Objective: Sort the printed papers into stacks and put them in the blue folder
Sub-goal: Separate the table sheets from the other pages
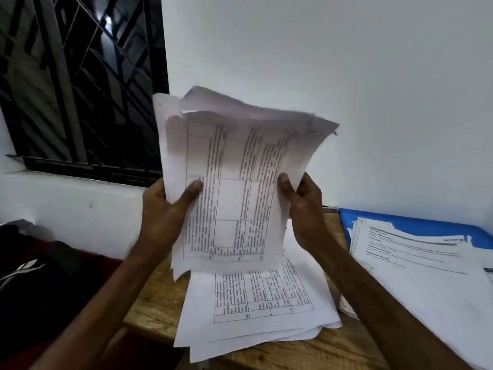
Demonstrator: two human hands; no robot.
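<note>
I hold a thick bundle of printed papers (234, 177) upright above the desk, its front page showing a table of text. My left hand (162, 212) grips its left edge and my right hand (304, 209) grips its right edge, thumbs on the front. Below the bundle a loose stack of similar printed sheets (256, 316) lies on the wooden desk (149, 303). To the right, the blue folder (416, 225) lies open against the wall with another stack of printed papers (426, 268) on it.
A white wall stands right behind the desk. A dark barred window (80, 84) fills the upper left. A black bag with white markings (34, 273) rests on a dark red surface left of the desk.
</note>
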